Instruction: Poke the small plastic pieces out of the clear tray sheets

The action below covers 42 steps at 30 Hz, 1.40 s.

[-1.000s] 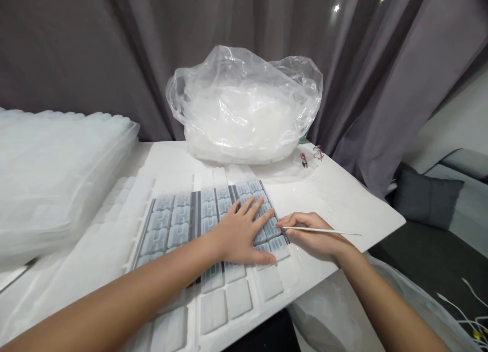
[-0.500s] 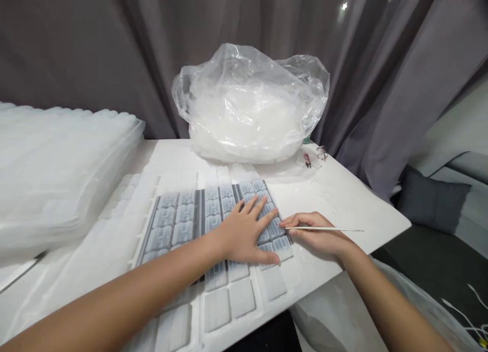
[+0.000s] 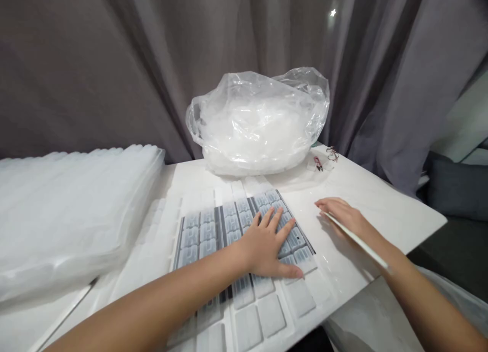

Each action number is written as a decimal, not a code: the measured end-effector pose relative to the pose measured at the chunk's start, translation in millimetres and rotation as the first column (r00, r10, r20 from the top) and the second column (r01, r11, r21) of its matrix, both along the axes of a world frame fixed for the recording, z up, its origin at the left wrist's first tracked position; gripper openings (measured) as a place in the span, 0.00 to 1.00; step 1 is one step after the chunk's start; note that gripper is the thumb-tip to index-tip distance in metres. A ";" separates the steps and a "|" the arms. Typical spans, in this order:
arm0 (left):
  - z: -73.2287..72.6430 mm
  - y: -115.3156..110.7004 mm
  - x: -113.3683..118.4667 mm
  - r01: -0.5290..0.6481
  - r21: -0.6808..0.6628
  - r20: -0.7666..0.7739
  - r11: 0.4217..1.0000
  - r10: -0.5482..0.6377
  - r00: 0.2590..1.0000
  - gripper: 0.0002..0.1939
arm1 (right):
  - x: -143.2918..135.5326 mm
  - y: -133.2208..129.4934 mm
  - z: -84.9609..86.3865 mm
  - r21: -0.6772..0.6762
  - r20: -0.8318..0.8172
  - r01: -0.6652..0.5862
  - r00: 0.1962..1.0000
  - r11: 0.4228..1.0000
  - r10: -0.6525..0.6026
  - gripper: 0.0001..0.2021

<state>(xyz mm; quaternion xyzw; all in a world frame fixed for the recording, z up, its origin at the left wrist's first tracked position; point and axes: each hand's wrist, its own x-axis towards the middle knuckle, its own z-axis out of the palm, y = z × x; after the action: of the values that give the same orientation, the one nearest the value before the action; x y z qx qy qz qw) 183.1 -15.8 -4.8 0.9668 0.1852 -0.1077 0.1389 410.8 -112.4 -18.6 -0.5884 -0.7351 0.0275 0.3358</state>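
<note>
L hand (image 3: 267, 245) lies flat w/ fingers spread on the gray sheet of small parts (image 3: 213, 230) atop the white tray (image 3: 267, 311), R hand (image 3: 341, 215) pinches a thin white stick (image 3: 358, 243) beside it; looks like picking time, needs careful poking.

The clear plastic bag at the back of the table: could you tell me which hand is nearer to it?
Right. The right hand, holding a thin white stick, lies on the table below the plastic bag. The left hand presses the grey sheet, farther forward.
</note>
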 end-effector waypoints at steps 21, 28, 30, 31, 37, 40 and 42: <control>6.7 43.3 -22.0 0.217 -0.180 0.140 0.960 -0.193 0.971 0.45 | -8.9 53.7 -13.0 -0.299 -0.701 -0.484 0.696 0.823 0.155 0.07; 1.8 41.9 -21.8 0.205 -0.162 0.140 0.965 -0.184 0.973 0.45 | -8.5 55.0 -12.1 -0.292 -0.633 -0.461 0.750 0.838 0.192 0.06; 3.8 41.0 -20.5 0.198 -0.165 0.120 0.966 -0.179 0.977 0.45 | -12.4 53.0 -8.0 -0.296 -0.546 -0.438 0.806 0.849 0.226 0.05; 4.8 40.7 -19.9 0.194 -0.167 0.110 0.967 -0.177 0.978 0.46 | -15.2 51.3 -5.9 -0.294 -0.481 -0.421 0.841 0.858 0.248 0.04; 6.4 40.1 -19.0 0.185 -0.188 0.105 0.965 -0.168 0.980 0.45 | -18.9 39.8 -1.0 -0.137 -0.077 -0.223 0.974 0.965 0.214 0.10; 5.0 39.6 -19.7 0.176 -0.166 0.131 0.970 -0.155 0.979 0.46 | -7.6 43.1 4.1 0.013 0.009 -0.050 0.999 0.999 0.050 0.08; 3.9 39.2 -20.7 0.176 -0.157 0.141 0.972 -0.155 0.978 0.47 | -2.6 51.2 10.2 -0.064 -0.006 -0.037 0.999 0.997 0.037 0.05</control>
<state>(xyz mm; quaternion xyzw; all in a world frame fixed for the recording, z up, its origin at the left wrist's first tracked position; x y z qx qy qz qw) 162.4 23.4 -0.9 0.9686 0.0848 -0.0721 0.2223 408.2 -61.2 -8.4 -0.5851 -0.7437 0.0585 0.3180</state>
